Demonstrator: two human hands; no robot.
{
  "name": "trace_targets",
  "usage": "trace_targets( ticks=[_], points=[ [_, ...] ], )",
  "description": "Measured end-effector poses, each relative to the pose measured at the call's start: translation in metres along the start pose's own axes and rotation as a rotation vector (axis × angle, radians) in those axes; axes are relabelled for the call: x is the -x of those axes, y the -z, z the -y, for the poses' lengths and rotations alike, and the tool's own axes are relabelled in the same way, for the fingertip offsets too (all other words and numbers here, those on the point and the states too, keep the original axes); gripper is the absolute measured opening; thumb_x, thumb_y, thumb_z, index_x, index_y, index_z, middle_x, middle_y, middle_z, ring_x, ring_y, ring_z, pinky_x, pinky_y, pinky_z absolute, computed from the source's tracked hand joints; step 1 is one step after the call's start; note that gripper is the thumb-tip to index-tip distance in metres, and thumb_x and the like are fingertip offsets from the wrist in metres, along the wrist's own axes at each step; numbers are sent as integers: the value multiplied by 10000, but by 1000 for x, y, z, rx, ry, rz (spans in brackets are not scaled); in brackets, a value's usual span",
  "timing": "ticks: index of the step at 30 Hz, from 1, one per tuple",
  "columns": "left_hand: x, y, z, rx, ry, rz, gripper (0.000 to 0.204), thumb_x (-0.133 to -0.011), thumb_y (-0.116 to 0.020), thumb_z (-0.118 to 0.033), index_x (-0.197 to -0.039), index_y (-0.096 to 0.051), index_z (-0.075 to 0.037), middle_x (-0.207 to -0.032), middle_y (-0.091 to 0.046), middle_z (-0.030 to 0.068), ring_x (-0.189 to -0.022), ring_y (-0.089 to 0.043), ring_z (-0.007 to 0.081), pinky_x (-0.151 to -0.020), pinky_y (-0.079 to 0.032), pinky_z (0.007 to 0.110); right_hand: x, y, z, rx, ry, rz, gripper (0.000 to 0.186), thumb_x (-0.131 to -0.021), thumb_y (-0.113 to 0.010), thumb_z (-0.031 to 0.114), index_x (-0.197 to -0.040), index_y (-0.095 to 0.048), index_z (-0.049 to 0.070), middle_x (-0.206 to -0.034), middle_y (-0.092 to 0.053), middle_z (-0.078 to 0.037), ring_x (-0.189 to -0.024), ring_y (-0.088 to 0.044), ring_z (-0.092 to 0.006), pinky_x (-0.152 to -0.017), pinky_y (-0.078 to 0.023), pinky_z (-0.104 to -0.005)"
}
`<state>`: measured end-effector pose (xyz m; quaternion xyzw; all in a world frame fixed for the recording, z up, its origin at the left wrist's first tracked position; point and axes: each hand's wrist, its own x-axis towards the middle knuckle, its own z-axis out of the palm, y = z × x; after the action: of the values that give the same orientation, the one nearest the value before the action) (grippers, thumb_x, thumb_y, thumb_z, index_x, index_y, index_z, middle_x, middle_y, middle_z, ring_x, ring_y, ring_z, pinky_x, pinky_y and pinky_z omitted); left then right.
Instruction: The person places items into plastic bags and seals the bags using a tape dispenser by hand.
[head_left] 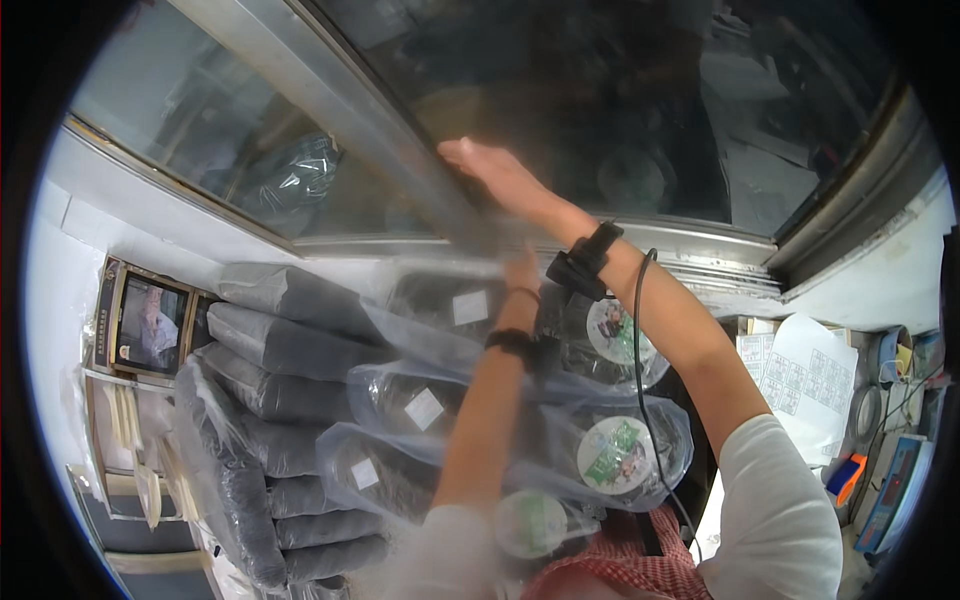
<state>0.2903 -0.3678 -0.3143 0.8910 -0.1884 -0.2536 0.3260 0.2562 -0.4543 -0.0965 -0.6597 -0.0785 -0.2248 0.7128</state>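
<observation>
My right hand (500, 180) lies with fingers stretched out against the metal frame of a sliding glass window (400, 130); I see nothing held in it. My left hand (520, 262) reaches up to the lower part of the same frame, smeared by motion and partly behind my right forearm, so its fingers cannot be made out. Below my arms stand clear plastic bags (400, 400) with dark contents and white labels. Round printed labels (615, 455) show on the bags' near ends. Each wrist wears a black strap, and a cable runs down from the right one.
Grey stuffed bags (290, 340) are piled at the left beside a framed picture (152, 325). To the right are printed sheets (800, 380), a tape roll (868, 412), an orange tool (848, 480) and a blue device (893, 490). A metal sill (700, 262) runs under the glass.
</observation>
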Motion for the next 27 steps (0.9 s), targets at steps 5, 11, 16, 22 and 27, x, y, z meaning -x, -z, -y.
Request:
trace_targets(
  ticks=[5, 11, 16, 22, 27],
  points=[
    [11, -34, -18, 345, 292, -380, 832, -835, -705, -282, -1416, -261, 114, -1305, -499, 321, -1203, -507, 421, -1027, -401, 412, -21, 13, -26, -15, -4, 54, 652, -1027, -325, 472, -1334, -464, -85, -1319, -545, -217, -1254, -507, -275, -1067, -378, -357],
    [25, -19, -12, 400, 329, -583, 860, -805, -741, -187, -1426, -235, 125, -1289, -504, 331, -1197, -513, 430, -1016, -416, 426, -32, -1, -13, -4, 26, 165, 716, -1018, -298, 513, -1341, -436, -111, -1354, -498, -256, -1305, -457, -309, -1110, -345, -377],
    [8, -35, -22, 155, 363, -553, 614, -775, -734, -390, -1184, -531, 21, -955, -700, 174, -852, -690, 331, -730, -563, 401, -48, -2, -22, 219, 3, 132, 606, -1005, -291, 553, -1098, -578, 27, -1113, -628, -136, -1043, -568, -256, -938, -427, -389],
    [-18, -43, 8, 652, 434, -512, 726, -841, -707, -167, -1428, -288, -81, -1041, -635, 127, -805, -629, 269, -637, -555, 350, 15, 31, 17, 516, 497, -65, 650, -965, -477, 438, -1371, -380, -61, -1422, -402, -252, -1316, -398, -392, -1093, -342, -435],
    [-1, -38, 6, 963, 378, -500, 851, -869, -702, -97, -1524, -159, -121, -1057, -618, 117, -817, -605, 226, -619, -564, 305, 183, 234, 145, 1576, 783, -1234, 590, -748, -713, 165, -1242, -476, -55, -1266, -490, -245, -1150, -488, -417, -1013, -366, -450]
  ],
)
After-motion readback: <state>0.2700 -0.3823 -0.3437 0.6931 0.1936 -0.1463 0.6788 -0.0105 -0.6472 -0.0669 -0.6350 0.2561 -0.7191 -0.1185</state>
